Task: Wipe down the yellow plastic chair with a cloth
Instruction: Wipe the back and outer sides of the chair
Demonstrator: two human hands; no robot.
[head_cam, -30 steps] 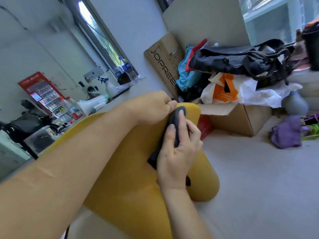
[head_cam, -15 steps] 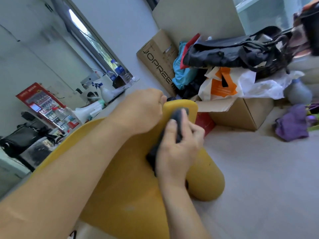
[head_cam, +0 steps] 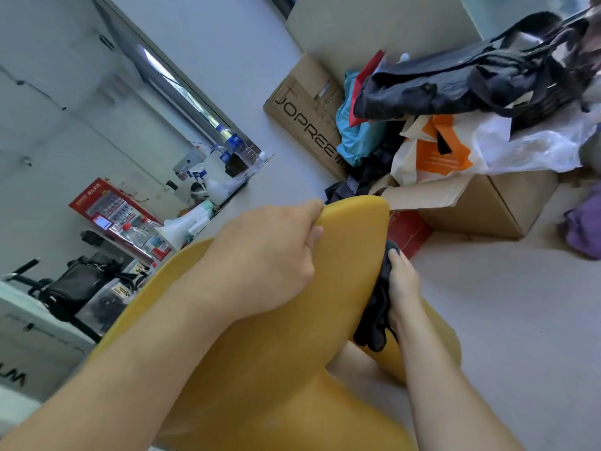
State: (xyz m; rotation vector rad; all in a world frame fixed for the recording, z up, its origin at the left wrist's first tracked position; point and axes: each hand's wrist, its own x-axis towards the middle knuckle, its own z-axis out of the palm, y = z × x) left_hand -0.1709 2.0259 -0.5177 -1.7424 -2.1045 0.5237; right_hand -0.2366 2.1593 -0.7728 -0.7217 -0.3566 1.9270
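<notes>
The yellow plastic chair [head_cam: 344, 275] fills the middle and bottom of the head view, tilted. My left hand [head_cam: 266, 255] grips its upper edge, fingers curled over the rim. My right hand [head_cam: 401, 284] presses a dark cloth [head_cam: 377, 307] against the chair's right side edge. The cloth hangs in folds below my fingers. Much of the chair's lower part is hidden behind my left forearm.
Cardboard boxes [head_cam: 481, 203] piled with bags and a black bag [head_cam: 455, 83] stand behind the chair. A purple cloth [head_cam: 582, 226] lies on the floor at right. At left are a ledge with a spray bottle [head_cam: 213, 187], water bottles and a red box [head_cam: 113, 209].
My right hand and the cloth slid from the chair's front face near the top edge around to its right side and lower. My left hand kept its grip on the rim.
</notes>
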